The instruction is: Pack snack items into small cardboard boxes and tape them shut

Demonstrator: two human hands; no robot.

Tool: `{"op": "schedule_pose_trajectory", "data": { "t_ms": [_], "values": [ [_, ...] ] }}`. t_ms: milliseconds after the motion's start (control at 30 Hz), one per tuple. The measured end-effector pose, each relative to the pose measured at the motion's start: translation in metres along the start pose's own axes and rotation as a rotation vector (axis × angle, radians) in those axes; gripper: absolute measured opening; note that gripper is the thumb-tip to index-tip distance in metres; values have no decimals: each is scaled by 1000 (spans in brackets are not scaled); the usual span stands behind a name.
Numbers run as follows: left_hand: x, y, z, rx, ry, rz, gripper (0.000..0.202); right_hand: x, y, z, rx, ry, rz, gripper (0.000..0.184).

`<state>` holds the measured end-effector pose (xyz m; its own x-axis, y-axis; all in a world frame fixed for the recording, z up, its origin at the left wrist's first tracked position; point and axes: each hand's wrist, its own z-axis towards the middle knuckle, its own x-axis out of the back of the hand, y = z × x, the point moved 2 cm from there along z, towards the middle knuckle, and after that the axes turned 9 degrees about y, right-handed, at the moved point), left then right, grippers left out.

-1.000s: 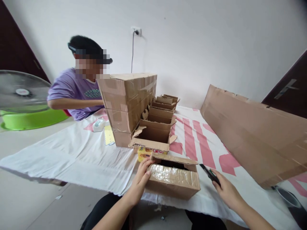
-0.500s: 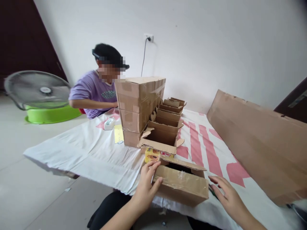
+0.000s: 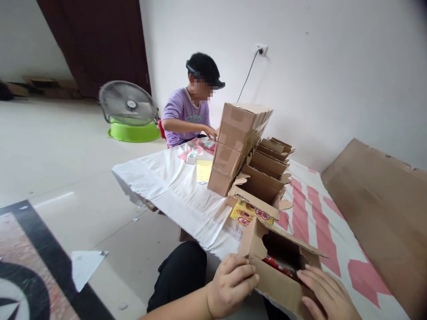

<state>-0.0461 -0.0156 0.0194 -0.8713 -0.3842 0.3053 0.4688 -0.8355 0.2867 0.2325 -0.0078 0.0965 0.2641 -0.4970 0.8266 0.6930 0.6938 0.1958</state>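
Observation:
A small cardboard box (image 3: 282, 284) stands at the near edge of the table, its top open towards me. Inside it a red printed packet (image 3: 282, 266) shows in part. My left hand (image 3: 233, 282) is closed on the box's left near corner, fingers curled over the edge. At the other end my right hand (image 3: 328, 291) grips the near right edge, fingertips at the opening and thumb on the outer side. Just behind the box lies a yellow printed pack (image 3: 250, 213), against a row of open cardboard boxes (image 3: 258, 186).
Taped boxes (image 3: 230, 153) are stacked left of the open row. A person in a purple shirt (image 3: 187, 113) sits beyond them. A yellow sheet (image 3: 203, 171) and a white tape dispenser (image 3: 192, 156) lie on the cloth. A large cardboard sheet (image 3: 376, 213) leans at right.
The view has swung left. My right hand has come from beside the box onto its right edge. The box now opens wider towards me, showing the red packet inside.

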Motion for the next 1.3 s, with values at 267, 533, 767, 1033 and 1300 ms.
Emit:
{"op": "schedule_pose_trajectory", "data": {
  "t_ms": [267, 533, 767, 1033, 1300],
  "values": [
    [-2, -9, -1, 52, 5, -71, 31, 10, 5, 32, -29, -145, -92, 8],
    [17, -12, 53, 133, -251, -185, 14, 28, 20, 20, -261, -116, -283, 16],
    [-30, -13, 128, -103, -622, -77, 20, 7, 14, 33, -281, -212, -164, 73],
    [-20, -13, 128, -128, -675, 311, 46, 5, 21, 15, -597, -596, 67, 124],
    [-7, -24, 117, 107, -886, 480, 57, -3, 29, 7, -785, -626, 354, 137]
  ]
}}
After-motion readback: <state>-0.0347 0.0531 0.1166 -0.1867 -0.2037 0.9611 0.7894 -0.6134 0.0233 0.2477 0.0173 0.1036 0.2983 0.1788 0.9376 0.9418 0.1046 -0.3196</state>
